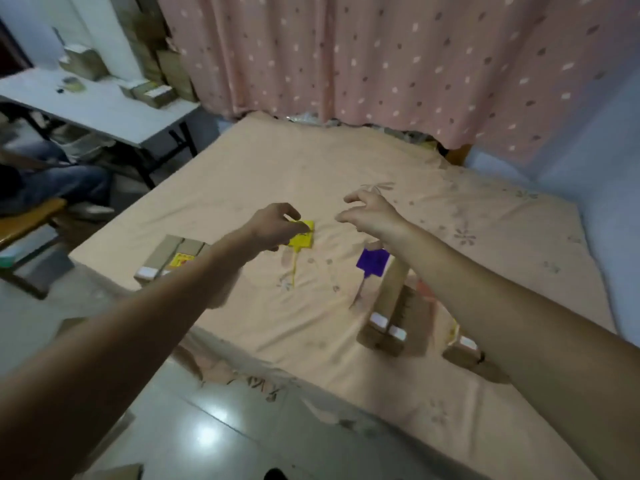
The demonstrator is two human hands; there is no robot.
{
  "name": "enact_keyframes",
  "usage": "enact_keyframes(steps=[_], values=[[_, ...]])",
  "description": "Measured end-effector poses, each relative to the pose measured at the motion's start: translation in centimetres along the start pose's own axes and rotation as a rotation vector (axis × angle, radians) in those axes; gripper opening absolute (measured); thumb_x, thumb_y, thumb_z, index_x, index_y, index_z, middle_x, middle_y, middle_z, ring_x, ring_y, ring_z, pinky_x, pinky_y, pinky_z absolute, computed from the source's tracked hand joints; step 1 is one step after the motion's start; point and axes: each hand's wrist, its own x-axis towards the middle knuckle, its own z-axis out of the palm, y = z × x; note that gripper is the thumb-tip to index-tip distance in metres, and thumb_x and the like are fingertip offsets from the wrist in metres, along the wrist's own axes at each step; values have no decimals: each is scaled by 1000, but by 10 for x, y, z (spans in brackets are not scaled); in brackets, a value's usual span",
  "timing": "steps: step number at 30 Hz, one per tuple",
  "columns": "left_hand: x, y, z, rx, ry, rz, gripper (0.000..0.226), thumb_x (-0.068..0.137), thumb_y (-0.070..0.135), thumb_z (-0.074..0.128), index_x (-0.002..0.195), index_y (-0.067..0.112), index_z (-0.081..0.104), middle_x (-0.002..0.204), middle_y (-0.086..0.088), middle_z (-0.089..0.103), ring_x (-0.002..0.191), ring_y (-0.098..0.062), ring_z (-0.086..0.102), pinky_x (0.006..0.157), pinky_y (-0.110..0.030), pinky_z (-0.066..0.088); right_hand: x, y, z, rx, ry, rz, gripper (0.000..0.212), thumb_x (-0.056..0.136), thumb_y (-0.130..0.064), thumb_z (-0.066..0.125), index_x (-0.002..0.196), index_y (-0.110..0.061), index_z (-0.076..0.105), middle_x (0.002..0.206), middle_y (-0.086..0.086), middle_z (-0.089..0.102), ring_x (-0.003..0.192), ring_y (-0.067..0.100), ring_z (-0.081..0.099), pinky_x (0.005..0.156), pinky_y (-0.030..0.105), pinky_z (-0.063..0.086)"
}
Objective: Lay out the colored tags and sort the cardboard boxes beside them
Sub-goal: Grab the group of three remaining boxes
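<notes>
My left hand pinches a yellow tag near the middle of the bed; its yellow strap trails toward me on the sheet. My right hand hovers over the bed with fingers spread and nothing in it. A purple tag lies below my right wrist. Two cardboard boxes lie side by side at the bed's left edge, one with a yellow-red sticker. Several more cardboard boxes lie under my right forearm, partly hidden by it.
The bed has a peach sheet and fills the middle of the view. A pink dotted curtain hangs behind it. A white folding table with boxes stands at the left, where a seated person's legs show.
</notes>
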Motion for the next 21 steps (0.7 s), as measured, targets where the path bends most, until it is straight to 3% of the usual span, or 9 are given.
enact_keyframes(steps=[5, 11, 15, 18, 21], values=[[-5, -68, -85, -31, 91, -49, 37, 93, 29, 70, 127, 15, 63, 118, -18, 72, 86, -25, 64, 73, -35, 50, 21, -58, 97, -43, -102, -18, 48, 85, -35, 77, 131, -38, 63, 138, -2, 65, 122, 24, 61, 85, 45, 55], [23, -138, -137, -61, 123, -146, 43, 93, 32, 71, 131, 15, 61, 116, -14, 72, 87, -24, 64, 64, -29, 52, 44, -94, 197, -145, -266, -88, 53, 88, -37, 74, 139, -41, 59, 145, -6, 59, 129, 23, 58, 93, 47, 57], [58, -168, -153, -27, 103, -182, 47, 93, 33, 71, 135, 15, 60, 119, -12, 70, 96, -28, 66, 79, -38, 58, 81, -95, 250, -149, -321, -82, 55, 89, -36, 74, 142, -36, 59, 150, 0, 58, 128, 24, 58, 74, 32, 51], [94, -198, -169, 22, 93, -245, 49, 94, 35, 69, 138, 15, 59, 125, -12, 68, 111, -32, 66, 82, -36, 57, 120, -83, 286, -163, -338, -31, 57, 91, -34, 74, 146, -30, 58, 154, 7, 55, 135, 26, 55, 80, 30, 42], [122, -232, -180, 111, 130, -346, 67, 90, 42, 72, 146, 13, 51, 138, -15, 63, 126, -34, 60, 96, -37, 53, 150, -70, 310, -159, -302, 75, 71, 92, -35, 75, 156, -26, 47, 156, 12, 50, 140, 29, 53, 88, 30, 46]])
